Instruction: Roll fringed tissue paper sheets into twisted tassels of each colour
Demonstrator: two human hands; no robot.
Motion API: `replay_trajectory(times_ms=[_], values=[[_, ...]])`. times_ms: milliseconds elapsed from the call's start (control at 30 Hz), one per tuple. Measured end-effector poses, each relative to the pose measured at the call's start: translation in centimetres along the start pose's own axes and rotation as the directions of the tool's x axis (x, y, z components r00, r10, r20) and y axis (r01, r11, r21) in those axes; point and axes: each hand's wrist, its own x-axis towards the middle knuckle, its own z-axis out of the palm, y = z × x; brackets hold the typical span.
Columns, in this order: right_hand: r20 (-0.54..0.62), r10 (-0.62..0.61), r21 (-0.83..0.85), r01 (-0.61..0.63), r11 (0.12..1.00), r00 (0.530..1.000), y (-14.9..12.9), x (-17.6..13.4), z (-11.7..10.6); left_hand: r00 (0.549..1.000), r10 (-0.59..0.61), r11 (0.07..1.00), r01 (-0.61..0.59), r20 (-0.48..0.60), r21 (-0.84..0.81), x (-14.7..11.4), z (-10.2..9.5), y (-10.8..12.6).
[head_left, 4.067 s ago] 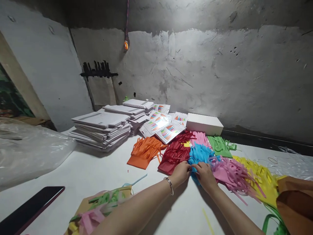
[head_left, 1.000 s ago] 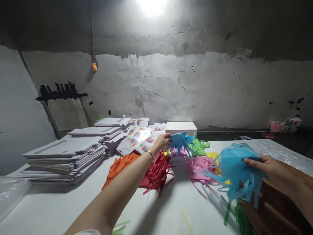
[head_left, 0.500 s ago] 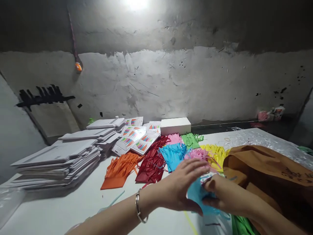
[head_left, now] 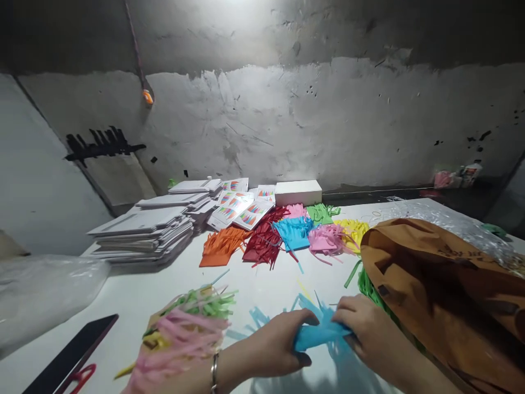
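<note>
Between my hands is a blue fringed paper tassel point(head_left: 314, 336), its strips spreading away from me over the white table. My left hand point(head_left: 283, 342), with a silver bangle at the wrist, grips the uncut band from the left, thumb and fingers around it. On the right end, my right hand point(head_left: 359, 328) pinches the same band; its fingertips are partly hidden. Left of my left forearm lies a loose pile of pink, green and yellow fringed paper point(head_left: 184, 328). A brown cloth point(head_left: 426, 273) is heaped just right of my right hand, with green fringe point(head_left: 369, 284) showing under its edge.
Fringed bundles in orange point(head_left: 223, 246), dark red point(head_left: 264, 243), blue point(head_left: 293, 232), pink point(head_left: 326, 239) and yellow point(head_left: 353, 232) lie mid-table. Stacks of white packages point(head_left: 139, 235) stand left. A white box point(head_left: 298, 192) is behind. A dark flat device point(head_left: 76, 353) and red-handled scissors point(head_left: 84, 377) lie front left.
My view has tipped down, bringing the mixed fringe pile and dark device into sight. My left hand has gone from open fingers to gripping the blue paper, now lower and nearer me.
</note>
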Motion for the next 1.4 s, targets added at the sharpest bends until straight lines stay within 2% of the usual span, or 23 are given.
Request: replay_trajectory(times_ms=[67,133,233,300,367,400,467,533,633,733,800,900,1033,1100,1267,1400], values=[[-0.169,-0.094,-0.054,0.086,0.995,0.981,0.9,-0.7,-0.5,0.996,-0.089,0.994,0.090,0.031,-0.057,0.3,1.8,-0.5],[-0.256,-0.170,-0.124,0.142,0.982,0.952,2.0,-1.5,-1.8,0.996,-0.083,0.994,0.084,0.015,-0.069,1.0,2.4,-0.6],[-0.316,-0.271,-0.266,0.189,0.945,0.909,2.7,-3.3,-3.9,0.993,-0.027,1.000,0.025,-0.112,-0.015,1.2,1.4,0.0],[-0.303,-0.376,-0.382,0.250,0.890,0.876,2.1,-5.1,-3.8,0.979,0.014,0.999,-0.006,-0.204,0.040,0.1,0.3,0.2],[-0.261,-0.427,-0.411,0.301,0.860,0.866,0.5,-7.2,-1.8,0.967,0.060,0.980,-0.010,-0.247,0.196,-2.1,-0.1,-0.3],[-0.270,-0.408,-0.382,0.292,0.877,0.872,-0.5,-8.3,-0.2,0.967,0.079,0.952,0.000,-0.244,0.307,-3.5,0.1,-0.9],[-0.321,-0.278,-0.272,0.193,0.943,0.906,-2.6,-10.1,3.7,0.975,0.074,0.851,0.048,-0.210,0.523,-6.7,1.3,-2.3],[-0.326,-0.197,-0.222,0.128,0.967,0.925,-4.5,-11.5,7.3,0.985,0.000,0.778,0.109,-0.174,0.618,-9.7,3.5,-3.0],[-0.266,-0.162,-0.177,0.117,0.977,0.950,-6.5,-12.6,10.1,0.990,-0.067,0.818,0.124,-0.120,0.562,-12.4,7.2,-1.7],[-0.187,-0.212,-0.152,0.185,0.971,0.959,-6.8,-13.0,10.1,0.996,0.030,0.913,0.006,-0.080,0.407,-12.0,10.7,1.0],[-0.162,-0.245,-0.118,0.227,0.967,0.956,-6.2,-13.3,9.5,0.987,0.057,0.934,0.000,-0.150,0.356,-10.8,12.9,1.9],[-0.140,-0.247,-0.047,0.243,0.969,0.959,-4.6,-13.7,8.5,0.954,0.054,0.951,0.041,-0.294,0.307,-9.8,15.2,1.2],[-0.086,-0.240,0.000,0.241,0.971,0.967,-3.1,-13.1,7.6,0.910,0.110,0.969,-0.009,-0.400,0.248,-10.4,16.0,-0.4],[-0.056,-0.246,0.042,0.248,0.968,0.968,-3.0,-12.4,7.6,0.913,0.109,0.973,-0.018,-0.393,0.229,-10.9,15.7,-0.4],[-0.125,-0.264,0.157,0.282,0.947,0.956,-3.2,-12.7,8.0,0.917,0.057,0.975,0.034,-0.396,0.218,-11.1,15.1,0.4],[-0.048,-0.182,0.120,0.187,0.975,0.982,-3.0,-14.3,7.6,0.884,0.056,0.979,0.042,-0.463,0.199,-11.0,15.5,0.4]])
